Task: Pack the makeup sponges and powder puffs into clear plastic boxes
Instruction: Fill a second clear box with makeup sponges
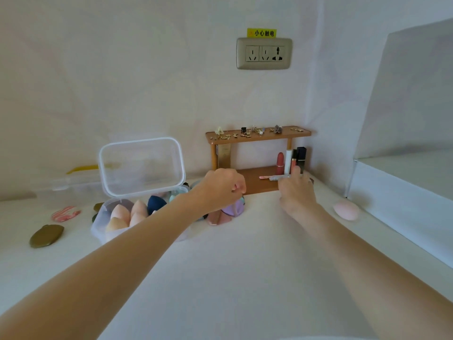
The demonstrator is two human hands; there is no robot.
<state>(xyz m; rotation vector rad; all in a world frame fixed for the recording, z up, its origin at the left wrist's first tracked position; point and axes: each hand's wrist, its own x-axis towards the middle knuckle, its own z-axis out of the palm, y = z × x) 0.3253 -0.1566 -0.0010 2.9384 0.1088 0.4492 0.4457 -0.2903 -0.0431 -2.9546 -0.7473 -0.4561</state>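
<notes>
White tabletop [245, 266] runs up to a pale wall with a power socket [264, 53] at twelve o'clock and a small wooden shelf [257, 136] just below it, lipsticks [280, 163] standing on its lower board. Your left hand [220, 187] hangs over the middle of the table with its fingers curled under; whether they pinch anything is hard to tell from this angle. Directly beneath it lie a purple puff [234, 209] and a pink puff [217, 218], touching each other. Your right hand [297, 190] reaches toward one o'clock with its fingers stretched out fairly straight, the tips at the front edge of the shelf's lower board, beside a thin wand [272, 177] lying there. At ten o'clock sits the clear box [103, 224], its lid [142, 165] tipped up, with peach sponges [125, 214] and a dark blue sponge [155, 203] inside. To its left, on the table, rest a red-and-white striped puff [65, 213] and an olive puff [46, 235]. Another pale pink puff [346, 210] lies at two o'clock, near a white box [404, 187].
</notes>
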